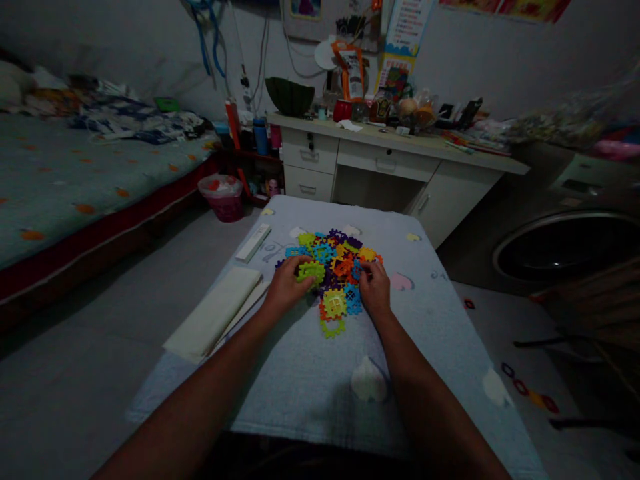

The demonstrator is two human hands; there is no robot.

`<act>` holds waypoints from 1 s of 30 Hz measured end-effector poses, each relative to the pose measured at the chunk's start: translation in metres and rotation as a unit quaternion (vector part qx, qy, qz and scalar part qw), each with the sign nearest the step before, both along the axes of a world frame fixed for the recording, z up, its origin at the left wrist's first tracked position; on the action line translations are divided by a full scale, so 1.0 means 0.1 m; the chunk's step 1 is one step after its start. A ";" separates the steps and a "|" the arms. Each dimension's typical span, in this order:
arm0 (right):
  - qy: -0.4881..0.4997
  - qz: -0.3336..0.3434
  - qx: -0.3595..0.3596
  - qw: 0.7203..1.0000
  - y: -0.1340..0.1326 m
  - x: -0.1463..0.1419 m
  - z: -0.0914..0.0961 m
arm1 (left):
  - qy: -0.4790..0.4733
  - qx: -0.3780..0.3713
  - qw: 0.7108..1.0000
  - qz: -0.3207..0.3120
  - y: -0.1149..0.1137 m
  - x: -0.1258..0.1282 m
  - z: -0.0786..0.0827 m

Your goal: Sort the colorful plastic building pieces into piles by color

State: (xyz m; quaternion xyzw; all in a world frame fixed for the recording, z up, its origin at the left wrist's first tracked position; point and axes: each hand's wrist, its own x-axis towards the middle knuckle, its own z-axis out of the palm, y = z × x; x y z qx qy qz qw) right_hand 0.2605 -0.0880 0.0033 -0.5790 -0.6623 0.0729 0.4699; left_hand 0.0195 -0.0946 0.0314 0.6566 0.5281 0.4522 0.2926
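Note:
A heap of colourful plastic interlocking pieces (343, 267) with notched edges lies on the cloth-covered table (420, 373). At the heap's left side, my left hand (287, 283) grips a lime-green interlocking piece (311, 272) between thumb and fingers. My right hand (375, 285) is at the right side, its fingers closed on a blue interlocking piece (357, 269). Nearer to me, a yellow window-shaped piece (334, 303) overlaps an orange one, with a lime-green frame piece (333, 328) in front. Another blue window piece (353, 300) lies close to my right hand.
Left of the heap are a folded cream cloth or paper (215, 313) and a white narrow box (253, 243). Beyond the table stands a cluttered white desk (310, 157). A bed (100, 180) is at left, a washing machine (565, 220) at right, and a pink bin (223, 200) on the floor.

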 end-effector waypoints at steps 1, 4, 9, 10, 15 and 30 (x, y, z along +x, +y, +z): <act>0.002 -0.001 0.000 1.000 0.00 0.00 -0.01 | -0.027 -0.015 0.999 0.008 0.06 -0.01 0.02; 0.006 -0.005 0.000 1.000 0.01 0.01 -0.03 | -0.138 -0.041 0.989 0.036 0.23 -0.03 0.12; 0.005 -0.019 -0.007 1.000 0.03 0.01 -0.05 | -0.259 -0.077 0.963 0.017 0.42 -0.02 0.20; 0.002 -0.019 -0.008 1.000 0.04 0.01 -0.06 | -0.262 -0.074 0.962 0.022 0.45 -0.02 0.18; -0.006 -0.016 -0.009 1.000 0.04 0.01 -0.05 | -0.204 -0.011 0.975 0.086 0.51 -0.07 -0.07; -0.042 0.012 0.014 0.999 0.04 0.01 -0.03 | 0.283 0.057 0.954 0.080 0.29 0.06 -0.21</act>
